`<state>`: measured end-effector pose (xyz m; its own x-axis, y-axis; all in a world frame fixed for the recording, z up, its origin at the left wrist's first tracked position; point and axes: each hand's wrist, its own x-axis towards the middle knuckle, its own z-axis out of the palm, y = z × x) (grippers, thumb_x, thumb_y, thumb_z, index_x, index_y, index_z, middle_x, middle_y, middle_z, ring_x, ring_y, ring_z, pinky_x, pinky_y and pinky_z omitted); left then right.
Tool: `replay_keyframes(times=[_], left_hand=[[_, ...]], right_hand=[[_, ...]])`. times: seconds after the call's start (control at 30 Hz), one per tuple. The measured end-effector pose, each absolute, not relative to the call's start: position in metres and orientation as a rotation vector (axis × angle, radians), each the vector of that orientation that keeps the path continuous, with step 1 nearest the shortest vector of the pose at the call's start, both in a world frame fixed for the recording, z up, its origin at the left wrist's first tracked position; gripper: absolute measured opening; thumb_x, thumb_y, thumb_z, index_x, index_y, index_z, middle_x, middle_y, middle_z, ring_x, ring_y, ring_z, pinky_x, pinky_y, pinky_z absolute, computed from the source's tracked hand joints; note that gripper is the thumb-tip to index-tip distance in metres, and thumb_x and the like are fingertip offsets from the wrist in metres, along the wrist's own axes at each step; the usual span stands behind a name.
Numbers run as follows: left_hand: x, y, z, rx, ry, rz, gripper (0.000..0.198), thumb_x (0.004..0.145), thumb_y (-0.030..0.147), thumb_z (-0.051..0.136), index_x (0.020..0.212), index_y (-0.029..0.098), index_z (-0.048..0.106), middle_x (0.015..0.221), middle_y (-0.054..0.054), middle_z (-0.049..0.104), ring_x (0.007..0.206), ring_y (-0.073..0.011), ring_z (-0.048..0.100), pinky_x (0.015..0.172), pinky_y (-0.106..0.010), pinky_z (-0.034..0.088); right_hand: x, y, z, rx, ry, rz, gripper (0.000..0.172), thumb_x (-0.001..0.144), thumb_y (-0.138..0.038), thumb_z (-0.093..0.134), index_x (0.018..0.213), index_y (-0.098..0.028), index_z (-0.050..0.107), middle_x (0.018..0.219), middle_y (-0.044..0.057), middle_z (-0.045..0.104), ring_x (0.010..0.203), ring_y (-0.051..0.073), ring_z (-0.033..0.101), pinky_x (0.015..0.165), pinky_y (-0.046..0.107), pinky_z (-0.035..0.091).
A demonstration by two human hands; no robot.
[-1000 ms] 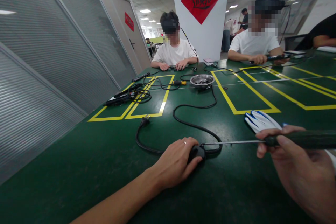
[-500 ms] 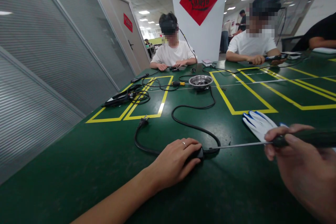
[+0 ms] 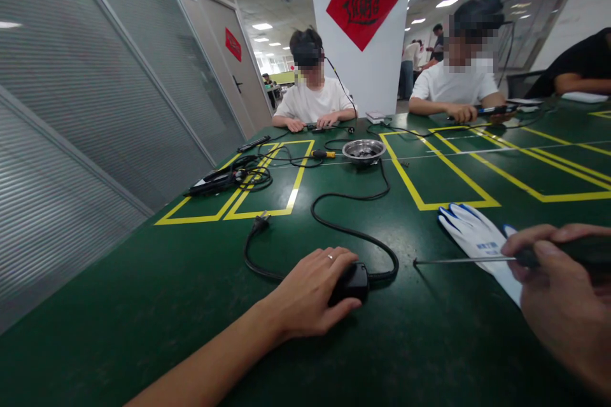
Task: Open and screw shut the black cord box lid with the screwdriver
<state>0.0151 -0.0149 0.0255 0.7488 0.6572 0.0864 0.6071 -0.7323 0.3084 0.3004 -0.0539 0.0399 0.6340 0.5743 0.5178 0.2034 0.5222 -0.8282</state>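
Observation:
My left hand [image 3: 317, 292] is closed round a black power adapter [image 3: 352, 282], which rests on the green table. From the adapter a cord runs left to a two-pin plug [image 3: 261, 221], and another cable [image 3: 356, 229] winds away towards the metal bowl. A screwdriver [image 3: 468, 260] with a dark handle and long thin shaft is gripped in my right hand [image 3: 556, 273]. Its tip is just right of the adapter and cable, apart from them, beside a small dark speck on the table. Beneath the shaft lies a white glove [image 3: 477, 238] with blue edging.
A steel bowl [image 3: 363, 151] holding small dark parts stands mid-table, with a yellow-and-black screwdriver [image 3: 323, 154] left of it. Tangled black cables [image 3: 252, 175] lie at the left, across yellow tape outlines [image 3: 258, 213]. Two people in white shirts sit opposite, hands on dark devices.
The screwdriver has moved right, its tip leaving the adapter's cable end. My left fingers have drawn back slightly, and more of the adapter's top shows.

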Motion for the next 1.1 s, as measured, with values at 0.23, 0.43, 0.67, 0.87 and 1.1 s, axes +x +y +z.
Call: replay_keyframes(times=[0.23,0.43,0.67,0.87,1.1], left_hand=[[0.004,-0.005,0.026,2.520,1.023,0.239,0.041,0.083,0.030,0.063,0.120,0.022,0.045,0.115,-0.007,0.054,0.101,-0.0241,0.055,0.090,-0.040,0.045],[0.007,-0.002,0.011,2.325,0.995,0.432,0.052,0.080,0.028,0.070,0.124,0.024,0.043,0.118,-0.005,0.053,0.100,-0.0212,0.055,0.088,-0.035,0.046],[0.002,-0.003,0.021,2.292,0.907,0.445,0.048,0.078,0.011,0.060,0.121,0.023,0.043,0.125,-0.006,0.049,0.107,-0.0221,0.051,0.096,-0.038,0.042],[0.000,-0.001,0.023,2.267,0.910,0.514,0.041,0.078,0.003,0.050,0.114,0.023,0.046,0.132,-0.004,0.044,0.113,-0.0211,0.048,0.099,-0.038,0.040],[0.001,0.000,0.022,2.287,0.920,0.527,0.038,0.077,0.004,0.051,0.110,0.022,0.048,0.130,-0.006,0.045,0.114,-0.0220,0.048,0.100,-0.039,0.039]], right_hand=[[0.306,-0.051,0.038,-0.915,-0.899,0.250,0.016,0.072,-0.018,0.062,0.085,-0.026,0.057,0.068,-0.001,0.059,0.061,0.018,0.059,0.039,0.029,0.039],[0.307,-0.050,0.033,-0.797,-0.928,0.618,0.017,0.076,-0.017,0.059,0.092,-0.022,0.056,0.078,0.007,0.069,0.062,0.022,0.063,0.046,0.034,0.048],[0.287,-0.064,0.023,-0.853,-0.931,1.001,0.011,0.084,-0.022,0.052,0.094,-0.023,0.054,0.094,0.008,0.069,0.065,0.018,0.064,0.061,0.034,0.054],[0.284,-0.065,0.020,-0.860,-0.956,1.047,0.012,0.084,-0.023,0.052,0.096,-0.025,0.053,0.098,0.007,0.069,0.068,0.018,0.065,0.064,0.033,0.055],[0.285,-0.064,0.020,-0.853,-0.967,1.044,0.012,0.085,-0.022,0.051,0.097,-0.024,0.053,0.101,0.008,0.068,0.069,0.018,0.065,0.067,0.033,0.056]])
